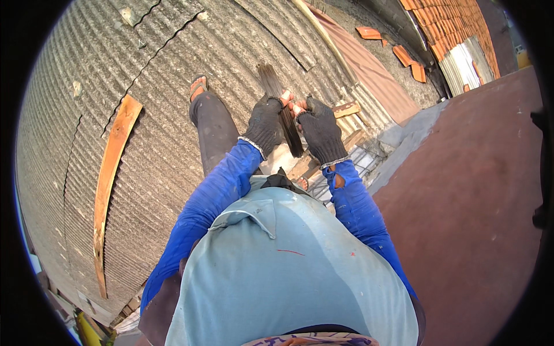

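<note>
My left hand (264, 124) and my right hand (317, 130), both in dark fingerless gloves, meet at the fingertips in the middle of the view. Their fingers are bent and pinched together around something too small to make out. A dark, weathered wooden strip (291, 132) runs behind my hands, partly hidden by them; whether either hand grips it I cannot tell. A short pale wooden piece (346, 109) is just beyond my right hand. Below, my sandalled left foot (198, 86) rests on the grey corrugated roof (161, 75).
A long orange-brown plank (114, 170) lies at left. At right are a maroon surface (461, 196), a pinkish sheet (381, 81), loose orange tiles (404, 57) and a tiled roof (456, 23). Below my hands is an opening with wire mesh (363, 158) and boards.
</note>
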`<state>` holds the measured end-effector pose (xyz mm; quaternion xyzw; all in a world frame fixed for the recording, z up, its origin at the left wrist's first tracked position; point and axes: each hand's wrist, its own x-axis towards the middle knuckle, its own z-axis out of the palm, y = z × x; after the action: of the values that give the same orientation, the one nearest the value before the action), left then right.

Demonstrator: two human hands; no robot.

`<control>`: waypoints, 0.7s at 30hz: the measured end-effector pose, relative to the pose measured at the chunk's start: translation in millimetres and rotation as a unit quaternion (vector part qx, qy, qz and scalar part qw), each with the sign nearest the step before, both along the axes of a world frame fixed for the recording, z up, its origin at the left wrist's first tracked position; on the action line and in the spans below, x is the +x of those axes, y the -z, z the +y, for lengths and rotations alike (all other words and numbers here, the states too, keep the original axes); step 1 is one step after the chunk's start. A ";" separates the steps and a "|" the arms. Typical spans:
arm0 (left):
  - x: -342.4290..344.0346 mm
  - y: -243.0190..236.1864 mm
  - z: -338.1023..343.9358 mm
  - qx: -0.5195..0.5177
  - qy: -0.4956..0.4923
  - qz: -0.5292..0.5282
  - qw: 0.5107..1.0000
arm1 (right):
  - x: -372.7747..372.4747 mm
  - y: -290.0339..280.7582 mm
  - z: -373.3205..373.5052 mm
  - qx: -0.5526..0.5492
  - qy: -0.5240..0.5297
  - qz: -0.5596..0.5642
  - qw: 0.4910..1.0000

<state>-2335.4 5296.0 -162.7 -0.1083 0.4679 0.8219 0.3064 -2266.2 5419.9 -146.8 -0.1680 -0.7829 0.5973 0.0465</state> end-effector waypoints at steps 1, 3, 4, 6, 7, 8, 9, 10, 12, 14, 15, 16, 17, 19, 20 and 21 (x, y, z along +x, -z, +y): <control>1.1 -2.6 0.8 -0.015 -0.001 0.009 1.000 | -0.4 1.5 0.1 0.016 -0.001 0.004 1.000; 3.7 -5.9 2.3 -0.048 -0.005 0.021 0.999 | -0.9 4.8 -1.5 -0.018 0.019 0.043 0.999; 4.5 -6.5 2.8 -0.067 -0.008 0.024 0.997 | -0.9 6.2 -1.8 -0.039 0.031 0.035 0.998; 4.1 -5.7 2.8 -0.084 -0.015 0.024 0.996 | 0.2 8.6 -1.8 0.086 0.061 0.066 0.992; 3.6 -4.4 2.4 -0.082 -0.018 0.021 0.996 | 0.6 9.7 -1.7 0.140 0.077 0.076 0.984; 2.4 -2.8 2.3 -0.075 -0.020 0.021 0.997 | 1.7 10.6 -2.2 0.130 0.061 0.074 0.987; 0.2 -1.1 2.4 -0.074 -0.025 0.022 0.997 | 2.9 11.4 -3.1 0.114 0.046 0.079 0.989; -3.0 0.3 2.1 -0.067 -0.027 0.027 0.997 | 3.8 11.8 -4.7 0.097 0.028 0.113 0.988; -5.9 3.9 2.0 -0.046 -0.034 0.025 0.998 | 5.1 11.2 -10.3 0.125 0.022 0.095 0.987; -8.5 6.8 0.9 -0.013 -0.044 0.012 0.999 | 9.5 6.6 -15.1 0.157 0.015 0.124 0.980; -10.7 7.5 -0.4 -0.027 -0.053 -0.001 0.998 | 12.8 2.2 -16.5 0.142 0.008 0.113 0.983; -14.0 8.1 -1.2 -0.034 -0.060 -0.014 0.998 | 17.4 -3.1 -16.7 0.126 0.003 0.100 0.987; -17.5 8.3 -1.7 -0.038 -0.062 -0.030 0.997 | 22.4 -9.2 -15.7 0.110 -0.001 0.086 0.990; -27.6 6.1 -5.4 -0.036 -0.072 -0.006 0.997 | 36.4 -23.8 -9.7 0.043 0.018 0.101 0.994; -28.9 5.2 -6.6 -0.041 -0.079 -0.001 0.996 | 42.7 -30.7 -5.6 0.008 0.028 0.107 0.994; -29.1 3.9 -6.5 -0.042 -0.076 0.011 0.996 | 47.6 -38.4 0.2 -0.056 0.041 0.068 0.995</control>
<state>-2364.4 5289.5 -166.6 -0.1472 0.4960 0.8235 0.2329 -2218.5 5420.1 -108.4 -0.1612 -0.7356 0.6479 0.1146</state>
